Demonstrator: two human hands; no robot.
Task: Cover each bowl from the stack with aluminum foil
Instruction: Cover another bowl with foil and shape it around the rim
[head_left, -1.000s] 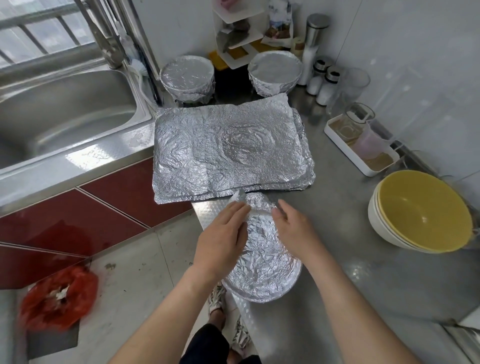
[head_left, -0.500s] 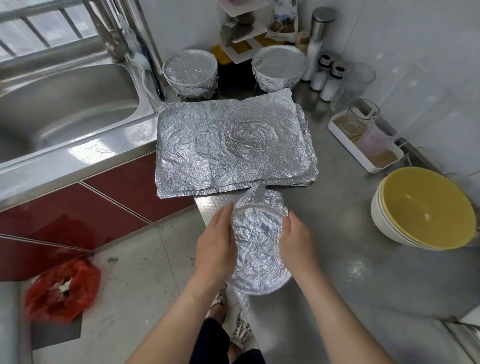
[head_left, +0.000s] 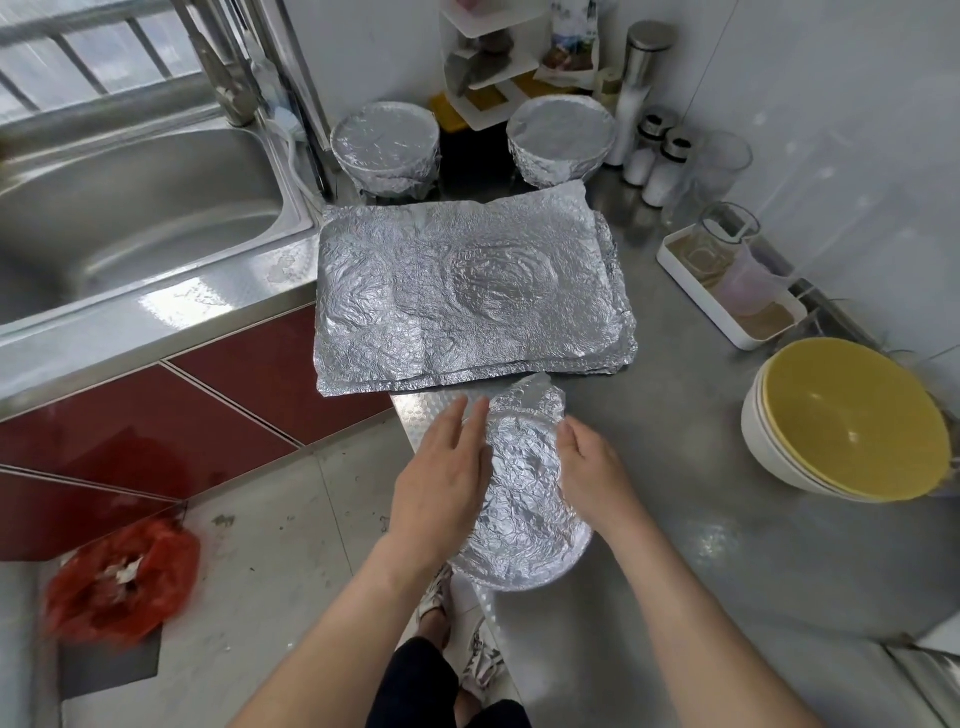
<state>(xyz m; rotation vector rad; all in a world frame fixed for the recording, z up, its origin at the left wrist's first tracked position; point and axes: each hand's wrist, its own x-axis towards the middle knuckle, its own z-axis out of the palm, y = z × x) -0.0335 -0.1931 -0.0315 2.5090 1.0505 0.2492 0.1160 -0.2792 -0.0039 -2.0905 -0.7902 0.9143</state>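
At the far left a red plastic bag (head_left: 122, 582) is lying on the floor, and above it the steel sink (head_left: 130, 208) is taking up the upper corner. We are standing at the corner of the steel counter (head_left: 701, 571), with the bowl we are wrapping (head_left: 524, 499) sitting at its near edge, its mouth under crinkled foil. Our left hand (head_left: 441, 478) is lying flat against the bowl's left side, fingers straight and together, pressing the foil inward rather than gripping it. Beyond the bowl a stack of flat foil sheets (head_left: 467, 291) is lying on the counter, its near edge just beside the loose flap of foil (head_left: 530, 395) sticking up at the bowl's far rim. Behind the sheets two foil-covered bowls, one on the left (head_left: 385, 148) and one on the right (head_left: 561, 137), are standing apart at the back of the counter. Our right hand (head_left: 595, 475) is cupping the bowl's right rim, fingers curled down over the foil and grasping it. Further right a white tray (head_left: 698, 304) is holding clear cups (head_left: 719, 234), and at the far right the stack of uncovered bowls (head_left: 852, 431), yellow inside, is sitting on the counter.
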